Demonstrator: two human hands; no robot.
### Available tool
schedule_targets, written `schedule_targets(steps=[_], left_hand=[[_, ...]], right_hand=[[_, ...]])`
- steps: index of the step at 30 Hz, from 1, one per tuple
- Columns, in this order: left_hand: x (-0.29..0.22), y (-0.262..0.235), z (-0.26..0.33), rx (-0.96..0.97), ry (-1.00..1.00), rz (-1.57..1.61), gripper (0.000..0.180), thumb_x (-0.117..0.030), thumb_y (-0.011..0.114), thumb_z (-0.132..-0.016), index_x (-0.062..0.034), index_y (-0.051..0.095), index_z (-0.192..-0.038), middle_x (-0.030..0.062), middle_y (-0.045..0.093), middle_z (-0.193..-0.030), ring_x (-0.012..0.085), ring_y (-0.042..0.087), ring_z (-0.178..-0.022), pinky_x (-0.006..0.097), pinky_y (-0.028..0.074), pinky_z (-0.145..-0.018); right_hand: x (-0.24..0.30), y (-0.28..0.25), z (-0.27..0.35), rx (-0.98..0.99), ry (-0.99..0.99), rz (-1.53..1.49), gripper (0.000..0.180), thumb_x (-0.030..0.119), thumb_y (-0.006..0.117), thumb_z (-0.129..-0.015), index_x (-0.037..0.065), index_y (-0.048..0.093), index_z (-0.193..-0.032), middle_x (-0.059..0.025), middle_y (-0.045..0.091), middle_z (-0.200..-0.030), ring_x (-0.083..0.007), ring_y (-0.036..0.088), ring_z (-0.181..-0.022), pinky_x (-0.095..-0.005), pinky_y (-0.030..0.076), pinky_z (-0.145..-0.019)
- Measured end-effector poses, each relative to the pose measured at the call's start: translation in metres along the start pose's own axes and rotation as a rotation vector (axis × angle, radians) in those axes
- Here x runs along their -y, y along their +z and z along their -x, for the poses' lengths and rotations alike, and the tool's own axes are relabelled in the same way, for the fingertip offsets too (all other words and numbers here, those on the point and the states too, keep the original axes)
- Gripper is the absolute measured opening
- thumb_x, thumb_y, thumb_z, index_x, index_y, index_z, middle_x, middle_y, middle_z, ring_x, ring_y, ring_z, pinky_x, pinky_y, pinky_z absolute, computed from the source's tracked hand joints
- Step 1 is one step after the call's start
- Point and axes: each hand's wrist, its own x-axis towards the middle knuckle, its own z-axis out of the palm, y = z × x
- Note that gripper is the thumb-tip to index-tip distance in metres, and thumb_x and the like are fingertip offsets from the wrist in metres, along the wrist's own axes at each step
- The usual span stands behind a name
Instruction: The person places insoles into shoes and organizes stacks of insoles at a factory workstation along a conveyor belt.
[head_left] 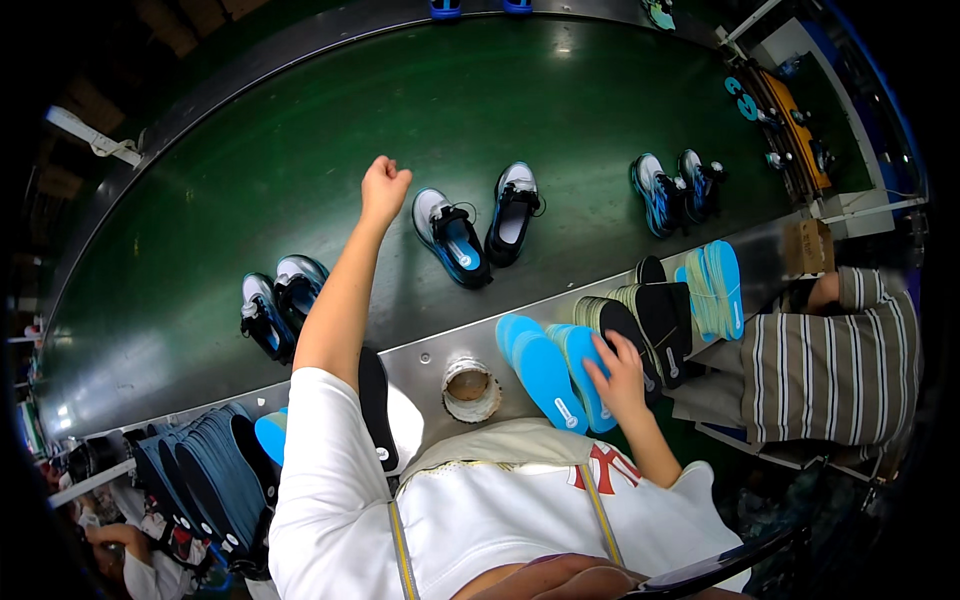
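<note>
My left hand (384, 190) is stretched out over the green belt, fingers curled into a loose fist, with nothing showing in it. Just right of it stand a silver, black and blue sneaker (436, 222) with a blue insole inside and its mate (515, 195), whose inside looks pale. My right hand (622, 378) reaches over a stack of blue insoles (580, 365), fingers apart and fingertips at its upper surface. Left of that stack lies another pile of blue insoles (540, 370). Whether the right fingers press on the top insole, I cannot tell.
More sneakers stand on the belt (300, 120), one pair left (262, 305) and one right (655, 195). Black insoles (660, 330) and a tape roll (470, 388) lie along the metal ledge. Dark insoles (215, 470) fill the lower left. A person in a striped shirt (830, 375) is at right.
</note>
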Motion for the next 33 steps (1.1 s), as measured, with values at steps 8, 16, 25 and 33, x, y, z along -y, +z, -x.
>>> schedule_targets(steps=[8, 16, 25, 33], left_hand=[[-0.071, 0.083, 0.039, 0.558, 0.387, -0.295, 0.057, -0.009, 0.053, -0.065, -0.0157, 0.033, -0.118, 0.014, 0.038, -0.114, 0.0316, 0.049, -0.09, 0.036, 0.042, -0.076], [-0.061, 0.079, 0.048, 0.562, 0.411, -0.507, 0.035, -0.016, 0.053, -0.072, -0.0044, 0.04, -0.102, 0.0152, 0.051, -0.093, 0.0325, 0.052, -0.08, 0.04, 0.042, -0.066], [-0.049, 0.059, 0.058, 0.51, 0.232, -0.514, 0.034, -0.033, 0.049, -0.076, -0.0004, 0.052, -0.083, 0.0171, 0.057, -0.073, 0.0319, 0.054, -0.072, 0.039, 0.043, -0.063], [-0.033, 0.053, 0.048, 0.585, 0.059, -0.406, 0.034, -0.032, 0.048, -0.077, -0.0005, 0.055, -0.085, 0.019, 0.056, -0.084, 0.033, 0.053, -0.081, 0.039, 0.041, -0.07]], right_hand=[[0.011, -0.004, 0.064, 0.249, 0.328, -0.06, 0.065, 0.028, 0.063, -0.066, 0.007, 0.034, -0.121, -0.0233, 0.043, -0.105, -0.036, 0.046, -0.091, -0.037, 0.039, -0.077], [0.012, -0.041, 0.032, 0.087, 0.204, -0.262, 0.035, 0.014, 0.05, -0.078, -0.001, 0.044, -0.11, -0.0246, 0.039, -0.114, -0.0347, 0.045, -0.101, -0.0334, 0.038, -0.081], [0.022, 0.013, -0.134, 0.464, 0.44, -0.883, 0.018, 0.014, 0.06, -0.068, -0.003, 0.059, -0.073, -0.0064, 0.057, -0.061, -0.0096, 0.05, -0.053, -0.0217, 0.04, -0.048], [0.036, 0.084, -0.194, 0.417, -0.1, -0.057, 0.015, 0.014, 0.056, -0.066, -0.001, 0.059, -0.07, -0.0148, 0.054, -0.064, -0.0271, 0.054, -0.061, -0.034, 0.045, -0.058]])
